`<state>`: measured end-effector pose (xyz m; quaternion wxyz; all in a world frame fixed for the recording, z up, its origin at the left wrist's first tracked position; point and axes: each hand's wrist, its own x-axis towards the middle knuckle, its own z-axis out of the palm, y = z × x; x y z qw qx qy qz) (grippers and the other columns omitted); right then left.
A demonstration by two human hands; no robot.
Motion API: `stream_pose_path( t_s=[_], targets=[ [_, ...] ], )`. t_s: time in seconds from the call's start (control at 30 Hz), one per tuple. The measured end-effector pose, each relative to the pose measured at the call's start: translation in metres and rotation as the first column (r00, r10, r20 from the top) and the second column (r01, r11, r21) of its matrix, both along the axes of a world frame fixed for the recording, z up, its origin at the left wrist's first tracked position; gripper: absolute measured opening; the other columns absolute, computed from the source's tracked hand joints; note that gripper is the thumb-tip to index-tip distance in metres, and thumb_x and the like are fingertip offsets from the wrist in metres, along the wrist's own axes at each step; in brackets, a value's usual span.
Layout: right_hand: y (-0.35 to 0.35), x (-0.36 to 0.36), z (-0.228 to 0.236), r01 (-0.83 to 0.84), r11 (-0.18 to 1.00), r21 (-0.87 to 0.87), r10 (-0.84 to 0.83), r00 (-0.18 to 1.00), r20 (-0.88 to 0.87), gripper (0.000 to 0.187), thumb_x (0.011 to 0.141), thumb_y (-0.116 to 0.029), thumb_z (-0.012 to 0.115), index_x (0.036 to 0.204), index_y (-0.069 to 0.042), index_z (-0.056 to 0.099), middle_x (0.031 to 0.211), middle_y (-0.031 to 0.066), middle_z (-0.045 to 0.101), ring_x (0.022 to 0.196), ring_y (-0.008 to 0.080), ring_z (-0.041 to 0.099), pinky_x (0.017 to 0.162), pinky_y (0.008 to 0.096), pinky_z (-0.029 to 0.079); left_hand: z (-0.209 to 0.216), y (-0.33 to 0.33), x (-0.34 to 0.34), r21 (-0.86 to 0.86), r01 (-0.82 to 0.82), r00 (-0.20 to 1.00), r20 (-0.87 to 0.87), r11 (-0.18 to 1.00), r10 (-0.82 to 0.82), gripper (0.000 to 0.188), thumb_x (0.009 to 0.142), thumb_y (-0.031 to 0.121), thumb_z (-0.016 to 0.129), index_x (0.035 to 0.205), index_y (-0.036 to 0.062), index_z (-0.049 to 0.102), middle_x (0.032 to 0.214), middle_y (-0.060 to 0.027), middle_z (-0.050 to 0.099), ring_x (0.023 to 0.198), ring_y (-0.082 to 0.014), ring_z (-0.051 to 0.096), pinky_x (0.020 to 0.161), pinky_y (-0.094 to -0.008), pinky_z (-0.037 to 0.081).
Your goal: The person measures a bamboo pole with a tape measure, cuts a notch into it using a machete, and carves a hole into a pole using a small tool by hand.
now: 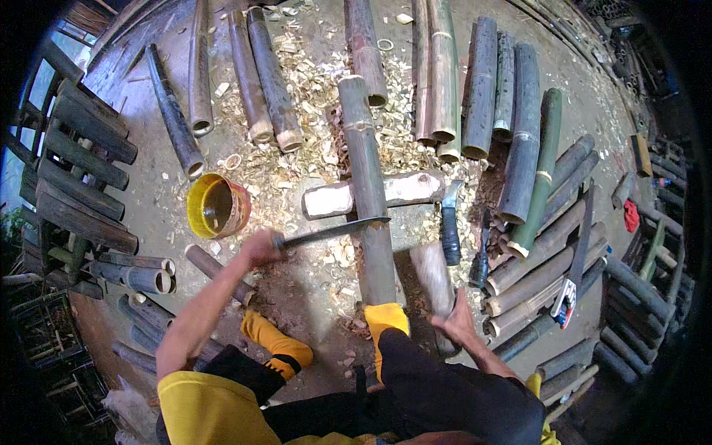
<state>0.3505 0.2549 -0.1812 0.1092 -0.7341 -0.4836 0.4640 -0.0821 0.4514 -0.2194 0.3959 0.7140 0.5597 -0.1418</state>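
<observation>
A bamboo pole [367, 170] lies lengthwise in front of me, propped across a short pale log [328, 200]. My left hand [259, 248] is closed round the handle of a machete [326, 232], whose dark blade rests across the pole just on the near side of the log. In my right hand [456, 324] is a thick wooden club [432, 274], smeared by motion, held up beside the pole's right side. One yellow-socked foot [387, 319] presses on the pole's near end.
A yellow and red bucket [243, 208] stands left of the pole. Right of it lie a black-handled knife [450, 233], a second dark-handled blade [481, 256] and a handsaw [576, 267]. Bamboo lengths [524, 133] surround me, and wood chips [311, 81] cover the floor ahead.
</observation>
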Motion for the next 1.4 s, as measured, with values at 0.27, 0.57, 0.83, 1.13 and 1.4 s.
stream_pose_path(
  t_s=[0.27, 0.57, 0.83, 1.13, 1.4],
  targets=[
    [-0.054, 0.008, 0.003, -0.044, 0.974, -0.222, 0.062, 0.995, 0.073, 0.088, 0.058, -0.033, 0.078, 0.122, 0.007, 0.034, 0.101, 0.0282, 0.057, 0.094, 0.0400, 0.057, 0.083, 0.0432, 0.046, 0.068, 0.010, 0.022, 0.412, 0.212, 0.935, -0.348, 0.886, -0.062, 0.021, 0.063, 0.010, 0.061, 0.082, 0.0055, 0.054, 0.075, -0.0135, 0.060, 0.072, -0.0299, 0.062, 0.061, -0.0397, 0.049],
    [-0.042, 0.015, 0.010, 0.116, 0.991, -0.068, -0.115, 0.993, 0.018, 0.076, 0.061, -0.029, 0.077, 0.118, 0.002, 0.040, 0.099, 0.0239, 0.060, 0.090, 0.0332, 0.061, 0.078, 0.0411, 0.047, 0.048, -0.058, 0.012, 0.524, 0.119, 0.980, 0.074, 0.843, -0.185, 0.030, 0.069, 0.013, 0.062, 0.095, 0.0070, 0.048, 0.080, -0.0156, 0.054, 0.072, -0.0367, 0.057, 0.060, -0.0447, 0.047],
    [-0.010, 0.019, 0.028, 0.037, 0.999, -0.014, -0.035, 0.997, 0.074, 0.077, 0.061, -0.027, 0.076, 0.121, 0.001, 0.038, 0.102, 0.0252, 0.058, 0.093, 0.0359, 0.059, 0.081, 0.0412, 0.046, 0.031, -0.059, 0.002, 0.531, 0.226, 0.971, -0.054, 0.817, -0.233, 0.032, 0.069, 0.013, 0.062, 0.097, 0.0082, 0.048, 0.080, -0.0138, 0.056, 0.069, -0.0339, 0.059, 0.055, -0.0440, 0.048],
    [0.087, 0.016, 0.060, -0.871, 0.232, 0.433, 0.869, 0.385, 0.309, 0.086, 0.057, -0.031, 0.074, 0.131, -0.007, 0.036, 0.102, 0.0188, 0.054, 0.094, 0.0346, 0.056, 0.078, 0.0411, 0.049, 0.034, -0.028, 0.004, 0.401, 0.327, 0.944, -0.095, 0.856, -0.316, 0.032, 0.071, 0.011, 0.059, 0.100, 0.0084, 0.049, 0.080, -0.0147, 0.056, 0.070, -0.0371, 0.058, 0.058, -0.0459, 0.047],
    [0.124, -0.033, 0.074, -0.909, 0.011, 0.417, 0.902, 0.189, 0.389, 0.080, 0.062, -0.030, 0.071, 0.130, -0.008, 0.035, 0.082, 0.0131, 0.055, 0.066, 0.0266, 0.055, 0.050, 0.0356, 0.047, 0.018, -0.023, -0.005, 0.416, 0.329, 0.939, -0.051, 0.848, -0.340, 0.038, 0.069, 0.012, 0.061, 0.103, 0.0103, 0.047, 0.083, -0.0138, 0.056, 0.071, -0.0362, 0.058, 0.056, -0.0467, 0.046]
  ],
)
